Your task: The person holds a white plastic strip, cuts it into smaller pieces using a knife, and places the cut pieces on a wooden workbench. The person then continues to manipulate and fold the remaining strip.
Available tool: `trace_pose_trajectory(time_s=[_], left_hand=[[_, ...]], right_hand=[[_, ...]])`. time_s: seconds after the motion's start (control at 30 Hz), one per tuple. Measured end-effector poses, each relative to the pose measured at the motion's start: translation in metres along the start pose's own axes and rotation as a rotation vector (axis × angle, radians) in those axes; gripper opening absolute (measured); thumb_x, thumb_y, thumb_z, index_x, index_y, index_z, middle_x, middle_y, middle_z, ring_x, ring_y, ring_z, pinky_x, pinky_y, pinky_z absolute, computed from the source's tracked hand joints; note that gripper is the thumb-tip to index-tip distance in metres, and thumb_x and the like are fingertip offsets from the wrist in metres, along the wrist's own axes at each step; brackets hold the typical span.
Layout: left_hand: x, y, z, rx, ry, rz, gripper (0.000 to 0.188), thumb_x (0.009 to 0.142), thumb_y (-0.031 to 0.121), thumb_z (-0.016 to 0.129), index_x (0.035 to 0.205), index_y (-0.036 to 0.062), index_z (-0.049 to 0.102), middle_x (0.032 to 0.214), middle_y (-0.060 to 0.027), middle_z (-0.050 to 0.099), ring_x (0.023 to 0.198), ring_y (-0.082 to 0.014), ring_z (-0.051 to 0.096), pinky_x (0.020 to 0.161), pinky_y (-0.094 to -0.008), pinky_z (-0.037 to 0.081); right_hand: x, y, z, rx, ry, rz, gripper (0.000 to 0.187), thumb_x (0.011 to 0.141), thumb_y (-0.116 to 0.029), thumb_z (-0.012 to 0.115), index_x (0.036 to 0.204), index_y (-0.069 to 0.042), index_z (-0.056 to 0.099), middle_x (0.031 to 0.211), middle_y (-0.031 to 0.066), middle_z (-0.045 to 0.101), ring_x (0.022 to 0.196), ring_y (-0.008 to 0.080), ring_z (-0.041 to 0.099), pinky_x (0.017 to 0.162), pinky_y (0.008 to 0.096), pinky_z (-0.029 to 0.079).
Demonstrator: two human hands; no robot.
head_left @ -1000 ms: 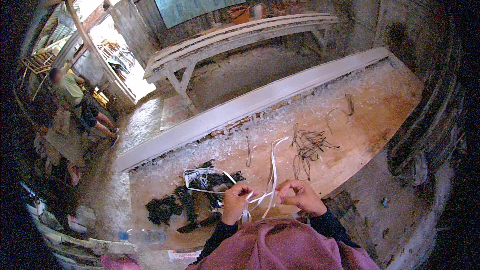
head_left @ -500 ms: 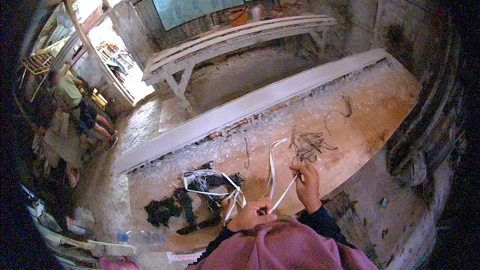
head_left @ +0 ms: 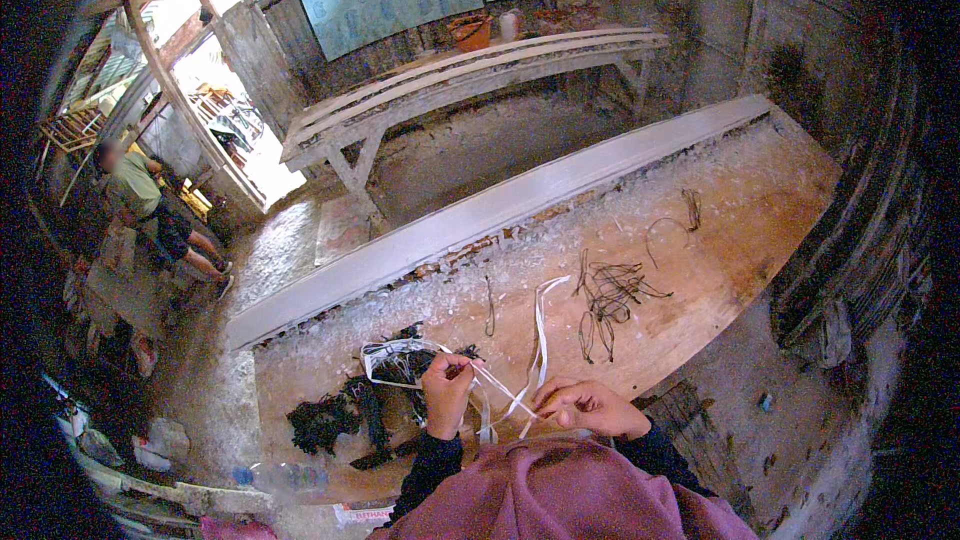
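A white flat strap runs taut between my two hands close in front of me. My left hand pinches it at one end of the span, with the fingertips closed. My right hand grips it lower down, its fingers curled together. More of the white strap loops leftward over a heap of black stringy material on the board. Another white length stands up in a bent fold just beyond my hands. Past my right hand lies a loose tangle of thin dark wire or cord.
The wooden board has a raised white plank along its far side. A clear bottle lies near its left corner. Beyond stands a long bench with an orange bucket. Another person is at far left.
My left hand has risen and moved left, while my right hand has come down toward me from the dark wires. The strap between them now slopes the opposite way.
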State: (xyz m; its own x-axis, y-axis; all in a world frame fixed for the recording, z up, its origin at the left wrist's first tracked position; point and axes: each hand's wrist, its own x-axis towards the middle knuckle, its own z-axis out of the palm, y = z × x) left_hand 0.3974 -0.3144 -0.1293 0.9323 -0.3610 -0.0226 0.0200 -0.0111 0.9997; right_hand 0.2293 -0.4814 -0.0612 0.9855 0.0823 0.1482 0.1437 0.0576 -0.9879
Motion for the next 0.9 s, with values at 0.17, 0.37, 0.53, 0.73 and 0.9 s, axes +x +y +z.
trace_pose_trajectory(time_s=[0.17,0.37,0.53,0.73,0.9], left_hand=[[-0.007,0.014,0.007,0.041,-0.090,0.080,0.005,0.074,-0.002,0.060,0.072,0.0024,0.057,0.065,-0.0001,0.055,0.059,-0.0058,0.049,0.056,-0.0189,0.039],[-0.018,0.016,0.014,0.285,-0.216,0.232,0.006,0.071,-0.003,0.058,0.073,0.0023,0.058,0.071,-0.0043,0.060,0.065,-0.0119,0.056,0.060,-0.0231,0.045],[-0.017,0.009,0.012,0.195,-0.213,0.109,0.004,0.074,0.003,0.063,0.073,0.0019,0.060,0.071,-0.0023,0.057,0.065,-0.0090,0.052,0.061,-0.0214,0.041],[-0.019,0.005,0.014,0.208,-0.271,0.085,0.004,0.074,0.001,0.062,0.077,0.0014,0.059,0.073,-0.0026,0.059,0.067,-0.0088,0.054,0.062,-0.0213,0.044],[-0.027,0.010,0.017,0.074,-0.403,-0.019,0.005,0.075,0.002,0.062,0.079,0.0005,0.059,0.077,-0.0036,0.060,0.071,-0.0099,0.056,0.065,-0.0216,0.044]], right_hand=[[-0.002,0.004,0.002,0.250,0.071,0.122,0.015,0.070,-0.016,0.070,0.076,-0.005,0.062,0.092,0.0085,0.057,0.098,0.0226,0.050,0.088,0.0380,0.035],[-0.001,0.012,-0.008,0.252,0.129,-0.110,0.017,0.063,-0.013,0.075,0.067,-0.006,0.060,0.078,0.0067,0.059,0.093,0.0250,0.052,0.091,0.0442,0.033],[-0.007,0.011,-0.008,0.404,0.107,0.003,0.013,0.070,-0.014,0.069,0.075,-0.004,0.063,0.080,0.0049,0.060,0.083,0.0151,0.054,0.079,0.0290,0.041],[-0.010,0.025,-0.009,0.420,0.149,0.018,0.015,0.067,-0.017,0.071,0.075,-0.006,0.064,0.072,0.0037,0.059,0.076,0.0172,0.055,0.089,0.0414,0.032],[-0.012,0.023,-0.011,0.406,0.265,-0.020,0.009,0.069,-0.010,0.068,0.074,-0.004,0.062,0.075,0.0031,0.061,0.074,0.0124,0.055,0.071,0.0287,0.044]])
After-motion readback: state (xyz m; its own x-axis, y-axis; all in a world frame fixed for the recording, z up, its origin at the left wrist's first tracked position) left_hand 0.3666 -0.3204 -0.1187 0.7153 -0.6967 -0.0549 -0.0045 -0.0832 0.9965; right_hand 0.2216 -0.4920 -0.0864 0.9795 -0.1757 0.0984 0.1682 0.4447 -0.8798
